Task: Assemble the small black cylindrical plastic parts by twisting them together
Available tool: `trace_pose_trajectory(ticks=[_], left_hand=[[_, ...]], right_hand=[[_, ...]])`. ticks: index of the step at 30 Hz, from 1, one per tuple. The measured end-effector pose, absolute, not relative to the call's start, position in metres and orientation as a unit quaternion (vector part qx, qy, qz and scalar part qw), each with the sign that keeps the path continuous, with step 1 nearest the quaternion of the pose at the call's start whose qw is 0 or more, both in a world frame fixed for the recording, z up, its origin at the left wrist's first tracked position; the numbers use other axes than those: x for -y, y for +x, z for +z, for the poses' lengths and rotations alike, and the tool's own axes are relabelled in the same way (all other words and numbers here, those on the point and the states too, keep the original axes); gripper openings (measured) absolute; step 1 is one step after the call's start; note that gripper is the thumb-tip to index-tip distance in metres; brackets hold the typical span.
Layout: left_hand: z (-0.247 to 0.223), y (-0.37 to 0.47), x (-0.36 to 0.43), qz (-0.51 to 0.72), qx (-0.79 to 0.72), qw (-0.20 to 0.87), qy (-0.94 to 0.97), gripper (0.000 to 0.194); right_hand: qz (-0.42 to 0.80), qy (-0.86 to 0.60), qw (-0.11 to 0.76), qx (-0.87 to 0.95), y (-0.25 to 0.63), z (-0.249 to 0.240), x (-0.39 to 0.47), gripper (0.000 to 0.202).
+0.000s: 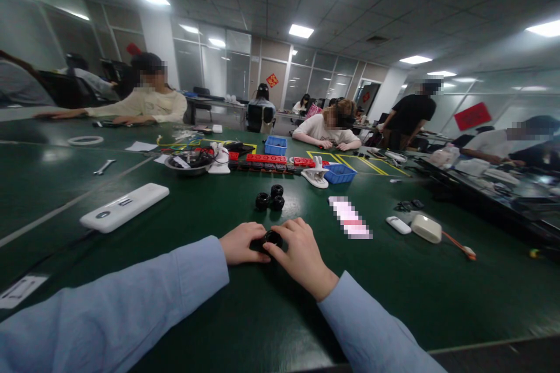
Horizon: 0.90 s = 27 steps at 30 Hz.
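Between my two hands, a small round black part (272, 238) is held just above or on the green table (210, 315). My left hand (244, 243) grips it from the left, thumb and fingers closed on its side. From the right, my right hand (297, 247) has its thumb and fingers around the same part. Just beyond my fingers stand three similar black round parts (276, 191), grouped close together. A phone with a blurred pink screen (349, 217) lies to the right of them.
A white power strip (125, 207) lies left, with a wrench (104, 167) behind it. Farther back are a bowl of parts (188, 164), red blocks (266, 159), and blue bins (339, 173). White cases (426, 228) rest right. A person (328, 131) sits opposite.
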<state>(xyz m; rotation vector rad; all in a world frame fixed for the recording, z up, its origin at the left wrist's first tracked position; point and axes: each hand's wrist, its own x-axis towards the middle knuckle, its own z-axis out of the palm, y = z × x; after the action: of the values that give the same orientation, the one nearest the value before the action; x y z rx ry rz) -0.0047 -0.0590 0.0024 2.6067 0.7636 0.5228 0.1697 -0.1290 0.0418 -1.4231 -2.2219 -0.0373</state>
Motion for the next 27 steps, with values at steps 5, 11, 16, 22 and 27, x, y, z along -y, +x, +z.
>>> trace_pose_trajectory(ticks=[5, 11, 16, 22, 27], left_hand=[[0.0017, -0.0043, 0.0586, 0.181, -0.269, 0.183, 0.928, 0.033], [0.0013, -0.0038, 0.0587, 0.186, -0.266, 0.178, 0.929, 0.032], [0.0015, -0.0041, 0.0588, 0.188, -0.263, 0.182, 0.929, 0.031], [0.0049, -0.0034, 0.0605, 0.186, -0.271, 0.186, 0.926, 0.030], [0.0080, -0.0027, 0.0624, 0.178, -0.284, 0.191, 0.923, 0.032]], right_hand=[[-0.029, -0.525, 0.222, 0.821, 0.1709, 0.0440, 0.1283, 0.033], [-0.023, -0.515, 0.225, 0.827, 0.1709, 0.0439, 0.1287, 0.030], [-0.001, -0.504, 0.232, 0.832, 0.1692, 0.0458, 0.1312, 0.028], [0.035, -0.478, 0.231, 0.847, 0.1683, 0.0494, 0.1329, 0.032], [0.049, -0.447, 0.236, 0.861, 0.1671, 0.0517, 0.1344, 0.032]])
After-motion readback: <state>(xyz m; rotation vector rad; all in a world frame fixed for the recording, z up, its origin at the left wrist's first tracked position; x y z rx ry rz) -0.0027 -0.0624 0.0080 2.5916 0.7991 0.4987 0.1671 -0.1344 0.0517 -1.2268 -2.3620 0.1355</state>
